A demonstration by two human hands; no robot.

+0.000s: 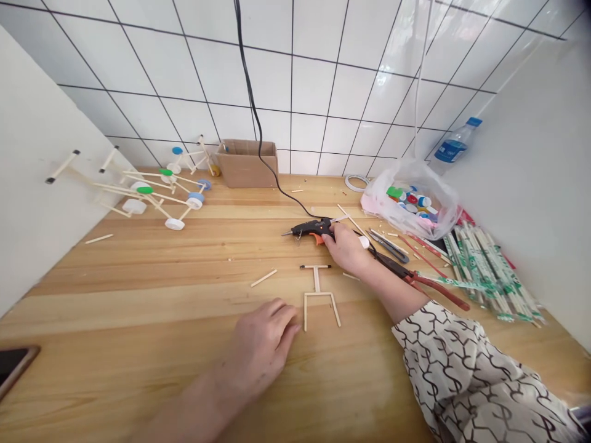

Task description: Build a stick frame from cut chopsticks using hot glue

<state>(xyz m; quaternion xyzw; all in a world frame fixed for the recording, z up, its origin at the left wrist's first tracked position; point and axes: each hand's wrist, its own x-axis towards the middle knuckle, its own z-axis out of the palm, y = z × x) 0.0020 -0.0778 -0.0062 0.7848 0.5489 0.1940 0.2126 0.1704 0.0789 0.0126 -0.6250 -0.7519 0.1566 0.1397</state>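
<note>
My right hand (347, 246) is wrapped round the handle of a black hot glue gun (305, 228) with an orange trigger. The gun lies near the middle of the table, its nozzle pointing left. In front of it lies a small frame of glued wooden sticks (318, 294), with two legs, a stem and a short dark-ended crossbar. My left hand (265, 341) rests on the table just left of the frame's left leg, fingers curled and thumb close against them. Whatever its fingertips may hold is hidden. A loose stick (263, 277) lies between the left hand and the glue gun.
Stick models with bottle-cap wheels (173, 191) stand at the left, beside a cardboard box (248, 163). On the right are a bag of caps (410, 200), a utility knife (388, 246), pliers (420, 280), wrapped sticks (492, 271) and a bottle (455, 147). A phone (18, 366) lies front left.
</note>
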